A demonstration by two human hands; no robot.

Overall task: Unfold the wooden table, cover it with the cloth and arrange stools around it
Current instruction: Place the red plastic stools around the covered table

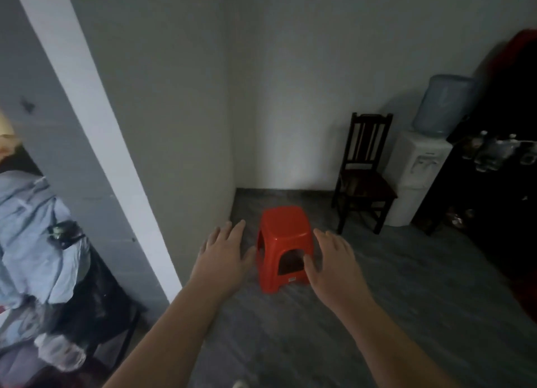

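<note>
A red plastic stool (283, 242) stands upright on the grey floor in the corner of the room, close to the wall. My left hand (225, 257) hovers just left of it, palm down, fingers spread. On the stool's right side my right hand (334, 264) is held out the same way, covering its right edge. Neither hand grips the stool. No wooden table or cloth is in view.
A dark wooden chair (363, 172) stands against the back wall, beside a white water dispenser (418, 169) with a blue bottle. A black cabinet (494, 190) with bottles fills the right side. Left of a white wall edge (96, 126) lie light blue clothes (37, 236) on a dark rack.
</note>
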